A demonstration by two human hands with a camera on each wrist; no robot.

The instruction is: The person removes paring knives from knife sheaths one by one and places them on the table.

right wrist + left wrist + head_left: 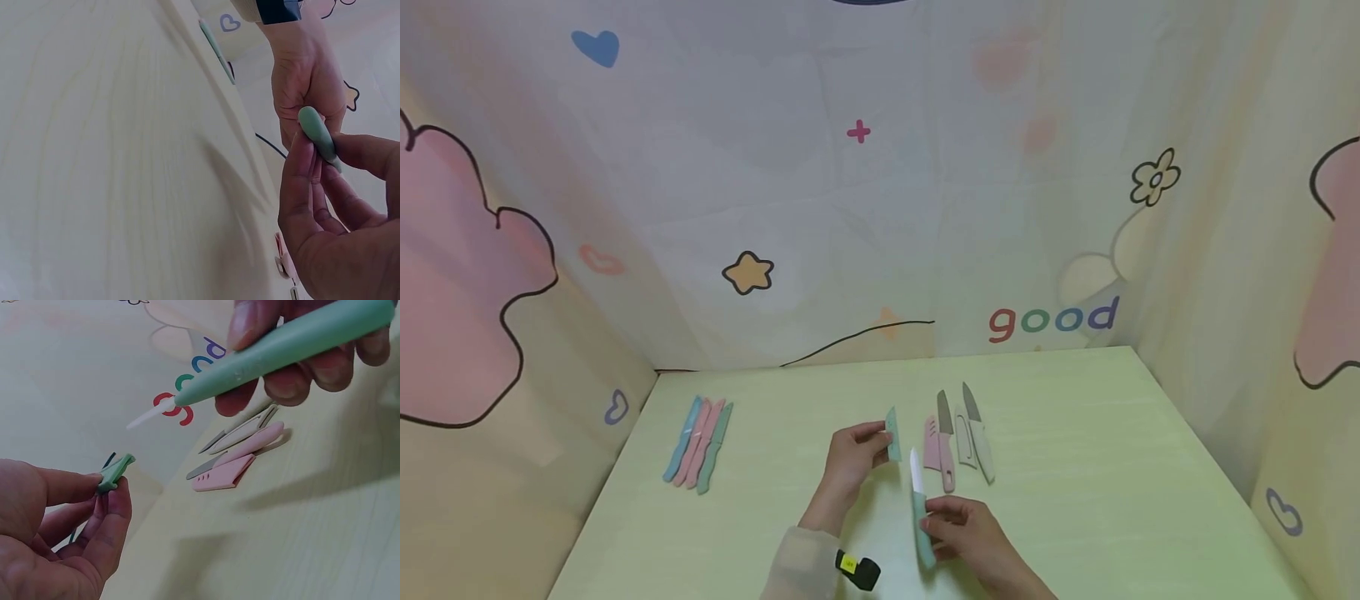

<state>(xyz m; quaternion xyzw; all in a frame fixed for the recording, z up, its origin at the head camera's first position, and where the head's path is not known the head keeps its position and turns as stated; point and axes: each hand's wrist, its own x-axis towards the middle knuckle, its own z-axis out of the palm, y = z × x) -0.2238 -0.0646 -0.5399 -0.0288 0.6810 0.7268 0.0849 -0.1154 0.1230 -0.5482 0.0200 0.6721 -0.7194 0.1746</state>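
Observation:
My right hand point(966, 533) holds a paring knife point(922, 529) by its mint-green handle, thumb on one side and fingertips on the other. Its pale blade points up and away from me. In the left wrist view that knife point(275, 353) crosses the top, blade toward the left. My left hand point(852, 458) pinches a mint-green blade sheath point(892, 435) between thumb and fingers. The same sheath point(114, 474) shows end-on in the left wrist view. Knife and sheath are apart, both raised over the table. From the right wrist, the green handle's butt point(315, 128) is seen between the fingertips.
Right of the hands lie a pink knife point(946, 450) beside its pink sheath point(932, 443), and a white knife point(979, 437) beside its white sheath point(964, 435). At the left of the table point(1075, 517), several sheathed knives point(697, 446) in blue, pink and green lie in a row.

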